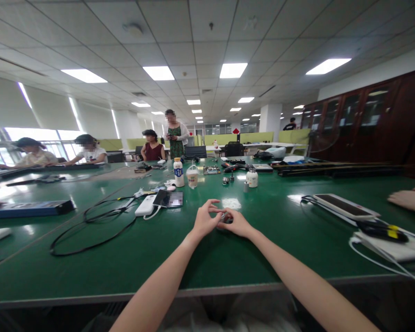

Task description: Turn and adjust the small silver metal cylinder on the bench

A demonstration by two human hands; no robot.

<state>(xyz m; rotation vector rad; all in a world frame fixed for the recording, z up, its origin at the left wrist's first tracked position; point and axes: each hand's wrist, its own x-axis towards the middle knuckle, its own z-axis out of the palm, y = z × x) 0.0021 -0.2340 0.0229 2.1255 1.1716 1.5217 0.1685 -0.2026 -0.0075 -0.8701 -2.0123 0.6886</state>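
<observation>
My left hand (206, 218) and my right hand (238, 223) meet over the green table (207, 265), fingertips close together. Between them is a small, round, greyish object (223, 216), pinched by the thumbs and fingers; its kind is too small to make out. Beyond my hands stand a white bottle (252, 178) with a small grey cylinder (246, 186) beside it. Farther left are a lidded plastic cup (192, 177) and a taller white bottle (178, 173) with a blue label.
To the left lie a white power bank (145, 206), a dark phone (161, 198) and a looped black cable (60, 253). At the right are a white-framed device (346, 206) with cables and another person's hand (410, 199). A circuit board (212, 170) lies farther back. Several people are around.
</observation>
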